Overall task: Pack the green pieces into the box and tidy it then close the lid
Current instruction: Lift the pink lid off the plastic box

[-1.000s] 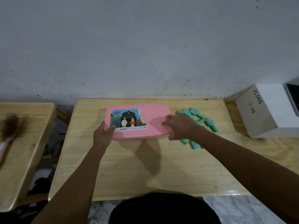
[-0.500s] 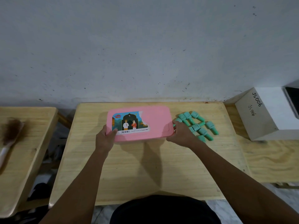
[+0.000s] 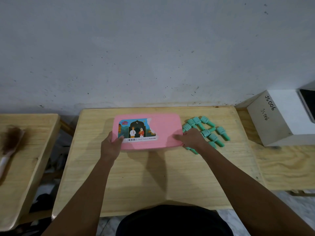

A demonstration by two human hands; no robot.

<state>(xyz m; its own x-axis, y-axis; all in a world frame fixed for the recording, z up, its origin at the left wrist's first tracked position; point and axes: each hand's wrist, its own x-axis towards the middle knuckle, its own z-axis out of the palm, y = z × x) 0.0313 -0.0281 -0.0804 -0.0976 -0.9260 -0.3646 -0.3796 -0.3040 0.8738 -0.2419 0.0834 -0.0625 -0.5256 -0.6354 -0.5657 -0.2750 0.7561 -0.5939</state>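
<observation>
A pink box (image 3: 163, 132) with its lid on and a picture sticker on top sits at the back middle of the wooden table (image 3: 153, 176). My left hand (image 3: 110, 146) grips its front left corner, thumb on the lid. At the front right corner my right hand (image 3: 192, 138) holds the lid's edge, thumb on top and fingers curled under the rim. Several green pieces (image 3: 207, 131) lie in a cluster on the table just right of the box; a few are partly hidden behind my right hand.
A white box (image 3: 283, 120) marked JS 006 stands on a second table at the far right. On a low table (image 3: 25, 164) to the left lies a brush (image 3: 8, 147). A grey wall runs behind the tables.
My right hand slid from flat on the lid's top to the box's front right corner and now grips the edge. The left hand stayed at the left corner.
</observation>
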